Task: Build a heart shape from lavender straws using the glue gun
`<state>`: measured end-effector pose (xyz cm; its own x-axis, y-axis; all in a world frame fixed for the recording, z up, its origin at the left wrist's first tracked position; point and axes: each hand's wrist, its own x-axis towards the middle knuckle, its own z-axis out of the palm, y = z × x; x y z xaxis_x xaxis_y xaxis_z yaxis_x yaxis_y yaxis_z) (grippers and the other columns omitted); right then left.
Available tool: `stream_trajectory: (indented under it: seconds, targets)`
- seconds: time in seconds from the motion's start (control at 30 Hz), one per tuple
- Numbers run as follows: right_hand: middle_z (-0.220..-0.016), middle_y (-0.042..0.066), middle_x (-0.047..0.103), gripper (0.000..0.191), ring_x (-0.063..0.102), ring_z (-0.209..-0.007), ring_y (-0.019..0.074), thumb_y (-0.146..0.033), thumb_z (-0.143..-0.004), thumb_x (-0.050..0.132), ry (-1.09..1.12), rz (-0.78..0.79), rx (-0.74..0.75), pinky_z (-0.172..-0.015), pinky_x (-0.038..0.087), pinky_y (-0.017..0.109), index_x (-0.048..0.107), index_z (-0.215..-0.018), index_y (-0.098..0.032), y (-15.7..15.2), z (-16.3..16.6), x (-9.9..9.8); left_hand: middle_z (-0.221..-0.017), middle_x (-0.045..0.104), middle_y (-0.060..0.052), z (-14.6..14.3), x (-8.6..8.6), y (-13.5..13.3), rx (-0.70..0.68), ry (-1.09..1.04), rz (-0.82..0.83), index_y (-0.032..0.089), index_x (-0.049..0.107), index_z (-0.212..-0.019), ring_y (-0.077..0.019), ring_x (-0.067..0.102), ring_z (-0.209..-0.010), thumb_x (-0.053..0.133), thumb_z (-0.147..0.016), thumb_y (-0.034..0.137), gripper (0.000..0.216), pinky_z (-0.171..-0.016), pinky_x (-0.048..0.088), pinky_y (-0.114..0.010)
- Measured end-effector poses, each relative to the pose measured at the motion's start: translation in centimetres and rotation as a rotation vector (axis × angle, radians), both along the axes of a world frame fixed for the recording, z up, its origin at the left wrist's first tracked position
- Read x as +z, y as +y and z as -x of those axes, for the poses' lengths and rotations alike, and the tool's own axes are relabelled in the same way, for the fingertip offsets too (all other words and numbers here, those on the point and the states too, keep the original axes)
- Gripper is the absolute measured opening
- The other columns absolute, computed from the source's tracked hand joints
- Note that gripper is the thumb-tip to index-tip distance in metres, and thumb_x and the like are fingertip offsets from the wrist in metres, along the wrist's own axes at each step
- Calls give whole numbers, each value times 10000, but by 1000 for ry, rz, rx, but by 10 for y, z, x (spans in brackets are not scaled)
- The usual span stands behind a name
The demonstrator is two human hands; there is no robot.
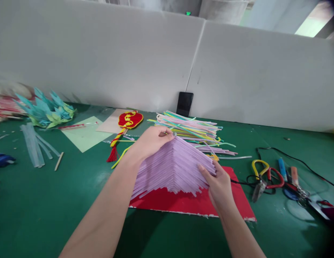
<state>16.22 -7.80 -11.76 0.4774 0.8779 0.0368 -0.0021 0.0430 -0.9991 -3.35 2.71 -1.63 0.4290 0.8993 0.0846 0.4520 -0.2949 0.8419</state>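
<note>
Both hands hold a lavender chevron panel (173, 168), built of many thin fuzzy strips that look like pipe cleaners and meet along a middle ridge. My left hand (153, 141) pinches the panel's top peak between thumb and fingers. At the panel's right edge, my right hand (219, 179) grips with the thumb in front and the fingers behind. The panel is tilted up over a red board (172, 202), its lower ends uneven. Just behind it lies a pile of pipe cleaners (193, 125) in pink, yellow, teal and lavender.
Scissors (274, 179) and pliers-like tools (294, 175) lie at right beside a black cable (296, 157). A phone (184, 104) leans on the grey partition (115, 53). A red-yellow fan ornament (130, 119), green paper (84, 134) and teal paper flowers (45, 109) are at left.
</note>
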Motion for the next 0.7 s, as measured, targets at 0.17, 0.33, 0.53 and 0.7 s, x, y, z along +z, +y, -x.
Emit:
stream_trajectory:
  seconds: [0.17, 0.33, 0.53, 0.7]
  targets:
    - [-863, 41, 703, 453, 650, -796, 219, -413, -570, 802, 96, 57, 12, -746, 532, 372, 662, -939, -190, -1, 5, 6, -793, 685, 3, -5, 5, -5, -109, 20, 1, 195, 676, -826, -158, 625, -768, 630, -754, 282, 122, -695, 442, -256]
    - [-887, 50, 705, 452, 658, -831, 232, -410, -577, 795, 108, 39, 31, -768, 540, 383, 656, -943, -186, -2, 8, 11, -758, 685, 7, -9, 9, -7, -99, 65, -15, 187, 684, -778, -152, 624, -738, 638, -739, 244, 83, -710, 452, -263]
    - [-905, 44, 701, 401, 655, -833, 220, -393, -611, 785, 41, 29, 41, -758, 542, 358, 658, -935, -194, -3, 6, 8, -819, 701, -10, -11, 5, -10, -102, 194, -214, 212, 699, -809, -180, 624, -776, 628, -775, 285, 107, -740, 451, -306]
    - [-869, 40, 703, 403, 660, -800, 222, -402, -600, 791, 41, 52, 48, -729, 546, 350, 657, -919, -194, -4, 6, 7, -833, 684, -16, -24, 4, -19, -170, 319, -426, 205, 685, -763, -191, 603, -856, 599, -828, 260, 121, -959, 359, -405]
